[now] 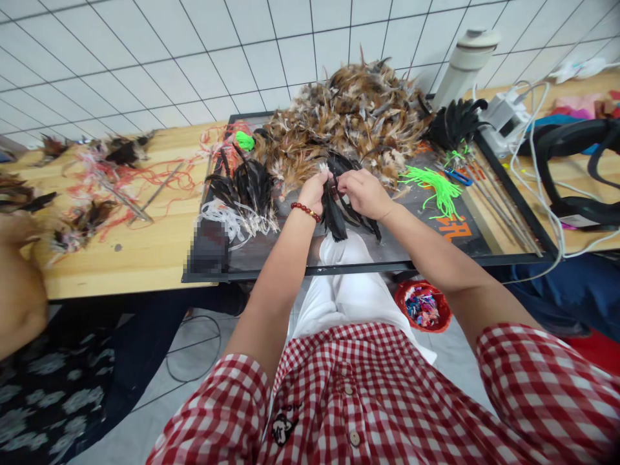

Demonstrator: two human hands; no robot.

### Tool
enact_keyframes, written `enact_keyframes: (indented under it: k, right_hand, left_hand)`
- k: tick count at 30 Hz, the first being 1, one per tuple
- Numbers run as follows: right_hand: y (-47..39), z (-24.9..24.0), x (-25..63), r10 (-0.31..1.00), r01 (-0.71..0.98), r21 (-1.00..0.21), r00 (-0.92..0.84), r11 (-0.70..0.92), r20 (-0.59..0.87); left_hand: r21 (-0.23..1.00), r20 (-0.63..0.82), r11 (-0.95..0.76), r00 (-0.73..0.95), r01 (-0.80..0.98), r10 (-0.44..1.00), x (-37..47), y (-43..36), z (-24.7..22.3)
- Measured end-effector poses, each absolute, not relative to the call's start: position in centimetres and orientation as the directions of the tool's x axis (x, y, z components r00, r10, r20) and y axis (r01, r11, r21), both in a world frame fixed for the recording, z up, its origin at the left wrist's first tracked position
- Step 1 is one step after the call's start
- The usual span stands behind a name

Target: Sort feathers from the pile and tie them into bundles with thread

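My left hand [314, 194], with a red bead bracelet at the wrist, pinches the pale quill ends of a bundle of black feathers [334, 216] that hangs downward. Close beside it on the right, my right hand [361, 192] has its fingers closed on dark feathers of the same bundle. Both hands are over the near part of a dark tray [300, 266]. Behind them rises a large heap of brown feathers [358, 116]. More black feathers [252, 184] lie left of my left hand, next to white strings [225, 216].
Green strings [436, 187], a blue tool [458, 177] and thin rods [504, 210] lie right of my hands. A bottle [465, 68], white charger [506, 116] and cables stand farther right. A person's arm [19, 284] is at the left. A red basket [423, 307] sits below the table.
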State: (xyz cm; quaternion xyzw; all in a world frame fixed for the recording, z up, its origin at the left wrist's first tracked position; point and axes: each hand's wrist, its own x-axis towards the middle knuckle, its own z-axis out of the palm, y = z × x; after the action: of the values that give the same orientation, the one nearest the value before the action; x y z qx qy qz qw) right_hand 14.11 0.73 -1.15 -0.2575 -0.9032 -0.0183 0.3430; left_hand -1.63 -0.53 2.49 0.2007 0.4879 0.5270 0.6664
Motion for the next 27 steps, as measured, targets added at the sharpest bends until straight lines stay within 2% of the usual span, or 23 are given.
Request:
enact_keyframes:
  k: [5,8,12,14,17,22,27]
  right_hand:
    - [0.2,-0.8,13.9,0.452,0.440,-0.187,-0.636,0.878,0.625]
    - [-0.2,-0.5,13.6,0.483,0.415,-0.269,-0.599,0.869,0.638]
    - [0.0,-0.6,13.2,0.686,0.404,-0.559,-0.336,0.723,0.645]
    - [0.5,-0.8,13.2,0.774,0.321,-0.706,-0.215,0.631,0.595]
    - [1.4,-1.1,13.3,0.848,0.178,-0.831,-0.158,0.528,0.505]
    - [1.6,-0.7,13.4,0.896,0.043,-0.900,-0.125,0.434,0.426]
    - [1.3,-0.2,13.3,0.899,-0.003,-0.912,-0.167,0.410,0.405]
  left_hand:
    - [0.746,-0.431,0.362,0.009,-0.559,0.902,-1.7,-0.6,2.8]
    - [0.750,-0.413,0.356,0.025,-0.557,0.910,-1.4,-0.8,2.9]
    - [0.876,-0.332,0.269,-0.096,-0.401,0.939,-0.5,-1.3,3.0]
    - [0.921,-0.289,0.241,-0.122,-0.306,0.950,-0.1,-1.7,3.1]
    - [0.935,-0.274,0.245,-0.084,-0.256,0.958,0.3,-2.3,3.6]
    - [0.922,-0.300,0.303,0.046,-0.242,0.953,0.3,-2.6,4.0]
    - [0.932,-0.283,0.288,0.054,-0.219,0.957,0.2,-2.5,3.9]
